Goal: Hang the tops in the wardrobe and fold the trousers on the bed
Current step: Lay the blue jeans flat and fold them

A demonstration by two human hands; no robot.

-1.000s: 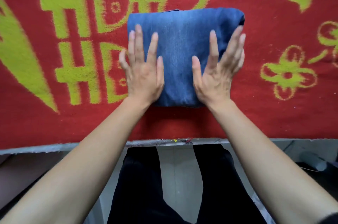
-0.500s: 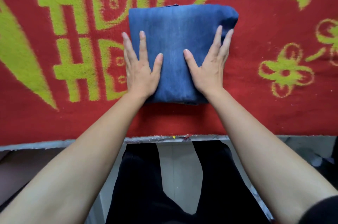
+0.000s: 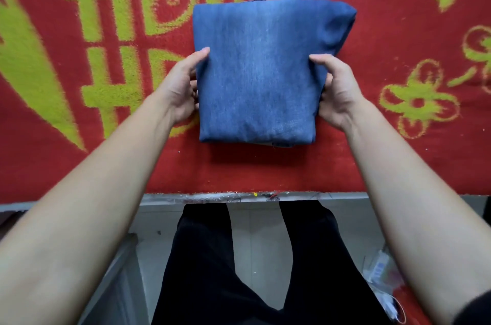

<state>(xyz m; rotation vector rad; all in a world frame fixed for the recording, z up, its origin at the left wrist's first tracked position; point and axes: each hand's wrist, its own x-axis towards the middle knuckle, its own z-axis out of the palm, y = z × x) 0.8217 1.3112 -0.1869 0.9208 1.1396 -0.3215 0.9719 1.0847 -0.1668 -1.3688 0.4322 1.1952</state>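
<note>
Denim trousers (image 3: 261, 72), folded into a square, lie on the bed (image 3: 372, 160) near its edge. Left hand (image 3: 180, 88) and right hand (image 3: 337, 91) clasp opposite sides, thumbs on top. Folding looks done; next, probably lifting the bundle level or setting it aside.

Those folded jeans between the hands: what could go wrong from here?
The folded jeans are gripped only at their side edges by the left hand and right hand, so if lifted, the unsupported middle might sag and the folds slip open. They also lie fairly near the edge of the red blanket, so a pull toward the person could perhaps drag them off.
</note>
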